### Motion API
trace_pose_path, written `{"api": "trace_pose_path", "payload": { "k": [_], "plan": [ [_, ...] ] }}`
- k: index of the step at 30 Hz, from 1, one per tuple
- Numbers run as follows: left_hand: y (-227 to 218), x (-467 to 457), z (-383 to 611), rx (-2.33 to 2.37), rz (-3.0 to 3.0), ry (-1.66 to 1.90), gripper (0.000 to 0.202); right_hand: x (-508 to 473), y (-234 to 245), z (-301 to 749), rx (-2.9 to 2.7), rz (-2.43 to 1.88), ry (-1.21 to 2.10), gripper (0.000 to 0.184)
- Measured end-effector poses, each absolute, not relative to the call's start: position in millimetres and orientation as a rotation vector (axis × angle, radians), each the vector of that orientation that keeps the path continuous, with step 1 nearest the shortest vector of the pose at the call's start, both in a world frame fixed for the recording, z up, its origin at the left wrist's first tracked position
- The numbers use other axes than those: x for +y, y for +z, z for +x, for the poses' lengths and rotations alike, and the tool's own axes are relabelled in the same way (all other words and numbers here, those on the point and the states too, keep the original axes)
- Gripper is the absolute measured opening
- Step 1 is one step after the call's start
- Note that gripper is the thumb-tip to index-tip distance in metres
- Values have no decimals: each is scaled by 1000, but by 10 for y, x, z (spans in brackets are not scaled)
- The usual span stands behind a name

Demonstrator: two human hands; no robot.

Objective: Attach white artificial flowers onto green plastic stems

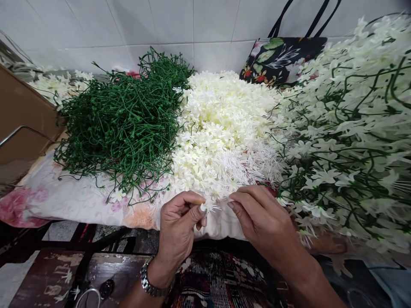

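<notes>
My left hand [180,222], with a metal watch on its wrist, is closed in a pinch at the near edge of the cloth. Between its thumb and forefinger sits a small white artificial stamen piece [212,208], its thin filaments fanning out to the right. My right hand [261,211] is pinched too, a short way to the right. Whatever its fingertips hold is too small to make out. Just beyond both hands lie a heap of white artificial flower heads [221,115] and a patch of loose white stamens [247,164].
A tangled pile of green plastic stems [125,115] covers the left of the floral cloth [80,201]. Assembled white flowers on stems [349,145] are heaped high at right. A flowered black bag [282,60] leans on the tiled wall. A cardboard box [25,115] stands far left.
</notes>
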State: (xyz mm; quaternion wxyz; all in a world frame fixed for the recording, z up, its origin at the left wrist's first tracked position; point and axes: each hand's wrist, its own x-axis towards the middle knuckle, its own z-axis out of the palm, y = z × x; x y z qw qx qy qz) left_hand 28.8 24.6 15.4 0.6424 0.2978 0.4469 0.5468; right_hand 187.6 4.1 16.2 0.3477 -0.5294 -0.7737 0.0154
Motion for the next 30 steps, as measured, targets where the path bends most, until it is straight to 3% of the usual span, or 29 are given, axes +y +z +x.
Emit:
{"api": "trace_pose_path", "payload": {
  "k": [5, 9, 15, 21, 24, 27, 30],
  "plan": [
    [125, 206, 272, 1036, 692, 1221, 21, 17, 228, 1858, -1971, -1256, 84, 21],
    [33, 131, 293, 1032, 944, 1199, 13, -6, 284, 1767, -1954, -1141, 354, 12],
    [92, 100, 294, 959, 1064, 1131, 9, -10, 186, 1736, -1897, -1127, 461, 12],
    [129, 86, 324, 969, 1281, 1223, 12, -34, 157, 1745, -1898, -1127, 390, 14],
    [131, 84, 333, 997, 1233, 1185, 12, -43, 170, 1787, -1923, -1167, 381, 6],
    [135, 66, 346, 1015, 1245, 1224, 13, -38, 176, 1822, -1940, -1210, 310, 20],
    [116, 17, 380, 1002, 1381, 1307, 14, -28, 181, 1821, -1967, -1137, 322, 14]
  ]
}}
